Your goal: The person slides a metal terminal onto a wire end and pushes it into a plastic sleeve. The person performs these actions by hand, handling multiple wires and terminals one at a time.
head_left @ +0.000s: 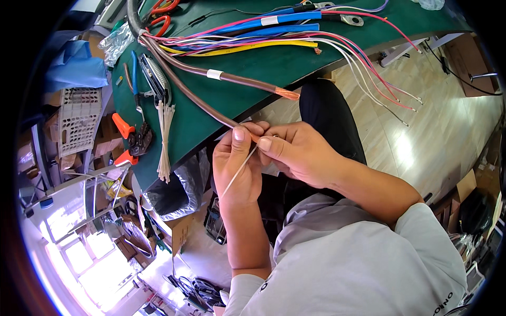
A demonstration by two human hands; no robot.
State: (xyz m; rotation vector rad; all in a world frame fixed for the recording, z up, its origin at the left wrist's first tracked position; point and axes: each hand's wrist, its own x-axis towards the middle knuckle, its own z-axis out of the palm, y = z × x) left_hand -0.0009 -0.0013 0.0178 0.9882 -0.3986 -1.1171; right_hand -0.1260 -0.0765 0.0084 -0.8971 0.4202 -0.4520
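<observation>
Grasping the brown cable [203,108] with the left hand [236,166]; pinching at its copper end [254,137] with the right hand [303,152]. Also keeping a pale tie [240,175] at the meeting fingertips, with its long tail slanting over the left hand. Judging by the copper, already stripped; judging by the tail, not yet trimmed. Cannot tell if looped tight. Beyond the hands, on the second cable [247,81], likewise stripped, but without a tie at the tip.
</observation>
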